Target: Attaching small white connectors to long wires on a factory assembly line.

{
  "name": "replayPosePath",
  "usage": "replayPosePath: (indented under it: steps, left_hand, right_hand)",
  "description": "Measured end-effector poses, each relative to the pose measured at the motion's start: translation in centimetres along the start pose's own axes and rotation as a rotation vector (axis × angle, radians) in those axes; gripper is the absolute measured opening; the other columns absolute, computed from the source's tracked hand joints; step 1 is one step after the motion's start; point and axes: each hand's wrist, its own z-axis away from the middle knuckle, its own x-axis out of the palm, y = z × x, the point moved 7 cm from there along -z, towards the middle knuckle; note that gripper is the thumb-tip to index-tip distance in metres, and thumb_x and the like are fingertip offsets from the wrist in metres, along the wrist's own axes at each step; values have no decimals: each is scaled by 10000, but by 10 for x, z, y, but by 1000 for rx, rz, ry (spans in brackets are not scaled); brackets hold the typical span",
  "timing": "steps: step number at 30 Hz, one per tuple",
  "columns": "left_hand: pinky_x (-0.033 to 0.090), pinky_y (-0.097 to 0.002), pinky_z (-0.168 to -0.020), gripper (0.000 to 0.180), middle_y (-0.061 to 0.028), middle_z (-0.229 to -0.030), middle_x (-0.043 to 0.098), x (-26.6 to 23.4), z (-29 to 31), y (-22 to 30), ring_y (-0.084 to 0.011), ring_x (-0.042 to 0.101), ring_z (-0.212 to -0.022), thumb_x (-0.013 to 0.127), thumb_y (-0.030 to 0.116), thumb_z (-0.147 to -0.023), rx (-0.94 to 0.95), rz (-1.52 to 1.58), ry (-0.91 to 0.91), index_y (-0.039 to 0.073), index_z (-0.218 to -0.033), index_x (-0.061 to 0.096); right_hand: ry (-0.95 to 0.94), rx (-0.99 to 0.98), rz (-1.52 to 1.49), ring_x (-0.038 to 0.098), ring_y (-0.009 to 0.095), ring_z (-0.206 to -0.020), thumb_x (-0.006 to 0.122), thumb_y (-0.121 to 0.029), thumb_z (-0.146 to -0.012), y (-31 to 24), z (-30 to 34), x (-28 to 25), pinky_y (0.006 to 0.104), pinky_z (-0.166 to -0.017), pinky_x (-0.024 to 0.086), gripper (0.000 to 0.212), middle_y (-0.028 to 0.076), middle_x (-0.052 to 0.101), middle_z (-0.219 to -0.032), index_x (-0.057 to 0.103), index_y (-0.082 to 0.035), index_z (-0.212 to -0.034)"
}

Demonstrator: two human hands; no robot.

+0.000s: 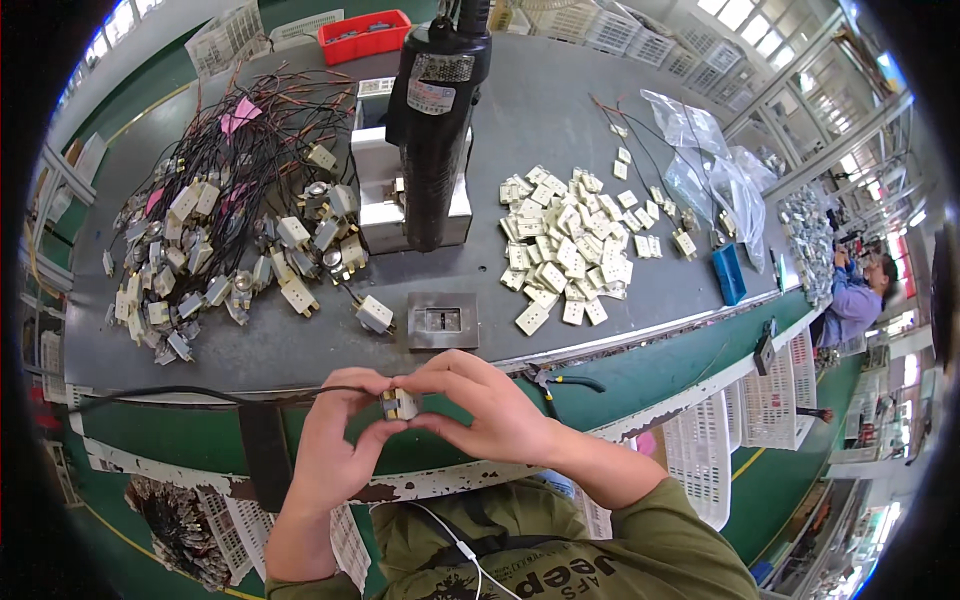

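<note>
Over the table's front edge, my left hand (338, 432) and my right hand (485, 408) pinch one small cream-and-grey electrical plug (403, 405) between thumbs and fingers. Brass-coloured metal shows on its left side. A black cable (220, 394) runs from the left into my left hand; its join to the plug is hidden by the fingers. Just beyond my hands, a square metal fixture block (465, 341) lies on the table. Close by on its left is another corded plug (374, 314). Yellow-and-black-handled pliers (548, 382) lie right of my right hand.
A black upright machine head (428, 140) stands over a white base (375, 160). Corded plugs (185, 250) heap at left, cream plug covers (570, 240) at right. Beyond are a blue box (729, 275), plastic bags (690, 130) and a red bin (362, 45). Another person (855, 300) works far right.
</note>
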Motion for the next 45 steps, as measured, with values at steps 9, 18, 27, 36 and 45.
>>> replayPosePath:
  steps: [9, 18, 27, 36, 45]
  left_hand:
    - [436, -351, -990, 411, -132, -1234, 538, -139, 74, -12, -227, 550, -1133, 639, -8, -882, 25, -127, 702, 13, -1238, 436]
    - [469, -393, -973, 404, -184, -1248, 546, -283, 453, -173, -282, 561, -1112, 543, 217, -985, -201, 19, 1846, -51, -1274, 454]
    - [442, -395, -1048, 421, -176, -1281, 535, -147, 532, -324, -283, 537, -1181, 456, 298, -1016, -796, 593, 1744, -32, -1278, 454]
    - [462, -330, -931, 540, -180, -1251, 549, -237, 466, -275, -259, 571, -1093, 484, 422, -991, -872, 69, 1711, -46, -1263, 487]
    - [431, -324, -942, 331, -107, -1223, 568, -187, 32, -12, -241, 549, -1111, 683, 146, -858, -33, -887, 669, 55, -1152, 562]
  right_hand:
    - [471, 373, 538, 612, 258, -1073, 718, -62, -822, 75, 14, -132, 330, -948, 451, 389, 143, 644, -1155, 614, -7, -1193]
    - [489, 227, 395, 469, 235, -1270, 538, -71, -966, 105, 62, -138, 340, -1021, 400, 522, 100, 393, -1495, 364, -42, -1458]
    - [418, 228, 310, 449, 247, -1305, 520, -54, -973, 102, 52, -112, 354, -1043, 387, 504, 99, 386, -1500, 364, -29, -1451]
    - [418, 233, 287, 498, 213, -1247, 512, -42, -972, 93, 59, -103, 333, -1034, 398, 472, 99, 442, -1456, 411, -40, -1433]
    - [404, 116, 207, 584, 222, -1095, 580, 58, -874, 58, 34, -69, 338, -943, 465, 472, 158, 515, -1353, 495, -6, -1334]
